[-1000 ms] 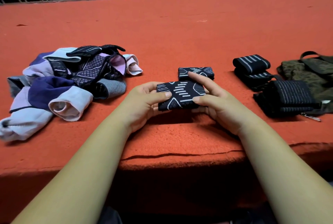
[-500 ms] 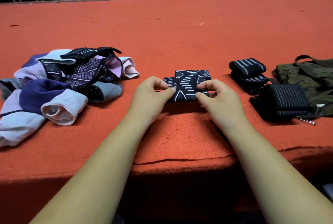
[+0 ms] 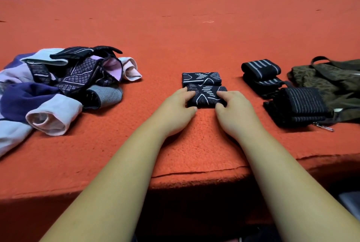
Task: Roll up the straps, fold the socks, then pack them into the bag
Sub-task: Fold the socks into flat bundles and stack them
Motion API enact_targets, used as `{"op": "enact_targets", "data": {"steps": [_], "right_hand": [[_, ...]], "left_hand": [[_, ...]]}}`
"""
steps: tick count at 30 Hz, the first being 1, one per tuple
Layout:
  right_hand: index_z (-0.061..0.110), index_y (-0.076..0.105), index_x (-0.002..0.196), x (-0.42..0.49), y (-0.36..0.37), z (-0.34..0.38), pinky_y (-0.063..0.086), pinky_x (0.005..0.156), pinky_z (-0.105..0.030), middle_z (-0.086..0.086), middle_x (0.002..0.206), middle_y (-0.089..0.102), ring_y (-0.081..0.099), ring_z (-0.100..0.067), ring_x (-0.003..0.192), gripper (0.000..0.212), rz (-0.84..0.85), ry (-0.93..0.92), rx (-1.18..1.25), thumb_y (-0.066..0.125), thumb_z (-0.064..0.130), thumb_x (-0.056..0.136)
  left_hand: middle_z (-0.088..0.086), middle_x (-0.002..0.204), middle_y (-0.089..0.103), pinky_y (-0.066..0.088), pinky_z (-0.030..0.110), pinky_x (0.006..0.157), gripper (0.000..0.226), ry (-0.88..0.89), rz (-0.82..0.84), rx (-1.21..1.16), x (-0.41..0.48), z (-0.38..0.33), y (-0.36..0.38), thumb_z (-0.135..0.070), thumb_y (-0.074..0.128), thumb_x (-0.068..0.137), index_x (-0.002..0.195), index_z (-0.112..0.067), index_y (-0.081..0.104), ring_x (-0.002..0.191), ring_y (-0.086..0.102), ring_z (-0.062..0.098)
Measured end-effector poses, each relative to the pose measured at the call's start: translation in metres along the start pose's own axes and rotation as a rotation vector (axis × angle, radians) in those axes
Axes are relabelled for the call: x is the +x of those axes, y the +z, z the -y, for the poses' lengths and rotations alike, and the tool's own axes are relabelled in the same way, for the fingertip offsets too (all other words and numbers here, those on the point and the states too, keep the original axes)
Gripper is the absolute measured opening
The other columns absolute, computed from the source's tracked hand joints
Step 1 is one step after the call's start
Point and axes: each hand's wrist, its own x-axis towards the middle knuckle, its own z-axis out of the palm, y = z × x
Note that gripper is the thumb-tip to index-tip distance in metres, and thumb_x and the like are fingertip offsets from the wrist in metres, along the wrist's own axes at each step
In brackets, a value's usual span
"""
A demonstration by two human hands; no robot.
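Carpet (image 3: 175, 27) bears folded sock (image 3: 206, 96), straps (image 3: 296, 105) beside bag (image 3: 331, 80).

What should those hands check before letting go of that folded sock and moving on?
1. Near folded sock lies flat on the red surface: ok.
2. It sits neatly beside the far folded sock: ok.
3. Its fold holds unaided: cannot tell, since the left hand and right hand grip its ends.
4. All socks folded: not ok, a loose pile of socks lies at the left.
5. Straps at the right are rolled: ok, the rolled straps lie in tidy rolls.
6. Bag open for packing: cannot tell.
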Motion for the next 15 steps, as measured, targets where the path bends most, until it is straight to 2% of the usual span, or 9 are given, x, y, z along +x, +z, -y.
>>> {"op": "enact_targets", "data": {"steps": [2, 4, 5, 7, 9, 11, 12, 13, 15], "right_hand": [[0.015, 0.063, 0.147, 0.001, 0.000, 0.001, 0.032, 0.116, -0.027, -0.010, 0.147, 0.061, 0.052, -0.026, 0.139, 0.047, 0.001, 0.013, 0.016, 0.056, 0.016, 0.101], [0.018, 0.066, 0.145, 0.000, -0.003, 0.004, 0.033, 0.114, -0.025, -0.005, 0.147, 0.063, 0.053, -0.022, 0.140, 0.044, -0.014, 0.035, 0.073, 0.054, 0.017, 0.103], [0.021, 0.068, 0.142, 0.000, -0.005, 0.004, 0.035, 0.113, -0.024, -0.002, 0.145, 0.065, 0.055, -0.019, 0.138, 0.042, -0.029, 0.048, 0.110, 0.054, 0.017, 0.103], [0.029, 0.077, 0.128, -0.001, -0.008, 0.006, 0.043, 0.106, -0.027, 0.003, 0.131, 0.073, 0.065, -0.017, 0.123, 0.038, -0.065, 0.103, 0.234, 0.055, 0.015, 0.100], [0.034, 0.080, 0.107, 0.000, -0.012, 0.006, 0.056, 0.089, -0.032, 0.005, 0.112, 0.078, 0.073, -0.016, 0.099, 0.032, -0.083, 0.200, 0.430, 0.059, 0.012, 0.096], [0.028, 0.077, 0.098, 0.003, -0.020, 0.010, 0.055, 0.066, -0.028, 0.001, 0.102, 0.078, 0.077, -0.013, 0.081, 0.026, -0.085, 0.275, 0.584, 0.062, 0.007, 0.095], [0.025, 0.076, 0.097, 0.004, -0.026, 0.013, 0.055, 0.060, -0.026, -0.001, 0.100, 0.078, 0.078, -0.013, 0.078, 0.025, -0.093, 0.284, 0.633, 0.063, 0.004, 0.095], [0.022, 0.076, 0.097, 0.007, -0.031, 0.016, 0.058, 0.062, -0.026, -0.003, 0.098, 0.079, 0.079, -0.013, 0.079, 0.023, -0.111, 0.275, 0.663, 0.064, 0.003, 0.095], [0.023, 0.079, 0.100, 0.017, -0.037, 0.019, 0.062, 0.080, -0.029, 0.001, 0.094, 0.080, 0.078, -0.012, 0.083, 0.022, -0.153, 0.251, 0.674, 0.066, 0.006, 0.094]], "left_hand": [[-0.005, 0.162, 0.048, 0.032, 0.036, 0.127, 0.064, -0.020, -0.010, -0.048, 0.000, -0.001, 0.000, -0.035, 0.061, 0.085, 0.148, -0.025, 0.062, 0.147, 0.048, 0.011], [-0.005, 0.153, 0.058, 0.039, 0.029, 0.121, 0.049, -0.038, -0.051, -0.142, -0.005, -0.008, -0.005, -0.020, 0.068, 0.096, 0.145, -0.019, 0.066, 0.134, 0.059, 0.010], [-0.003, 0.144, 0.065, 0.043, 0.021, 0.113, 0.043, -0.066, -0.086, -0.203, -0.006, -0.009, -0.007, -0.013, 0.068, 0.099, 0.142, -0.016, 0.067, 0.124, 0.064, 0.009], [0.000, 0.125, 0.075, 0.050, 0.009, 0.090, 0.039, -0.114, -0.163, -0.305, -0.007, -0.007, -0.009, -0.003, 0.068, 0.098, 0.135, -0.016, 0.072, 0.099, 0.069, 0.003], [0.002, 0.113, 0.078, 0.051, 0.015, 0.074, 0.040, -0.128, -0.207, -0.382, -0.008, -0.006, -0.011, 0.002, 0.071, 0.094, 0.128, -0.019, 0.076, 0.083, 0.069, 0.003], [0.002, 0.112, 0.079, 0.052, 0.021, 0.074, 0.042, -0.124, -0.234, -0.446, -0.008, -0.009, -0.015, 0.007, 0.071, 0.091, 0.124, -0.018, 0.076, 0.086, 0.072, 0.007], [0.002, 0.114, 0.079, 0.053, 0.019, 0.075, 0.043, -0.110, -0.256, -0.458, -0.008, -0.012, -0.017, 0.010, 0.071, 0.090, 0.123, -0.017, 0.076, 0.089, 0.073, 0.004], [0.002, 0.115, 0.079, 0.054, 0.016, 0.074, 0.043, -0.093, -0.281, -0.459, -0.006, -0.015, -0.019, 0.011, 0.071, 0.089, 0.123, -0.014, 0.075, 0.088, 0.072, -0.001], [0.000, 0.112, 0.078, 0.053, 0.011, 0.074, 0.042, -0.064, -0.325, -0.467, 0.001, -0.022, -0.026, 0.012, 0.071, 0.088, 0.123, -0.011, 0.075, 0.083, 0.070, -0.008]]}}
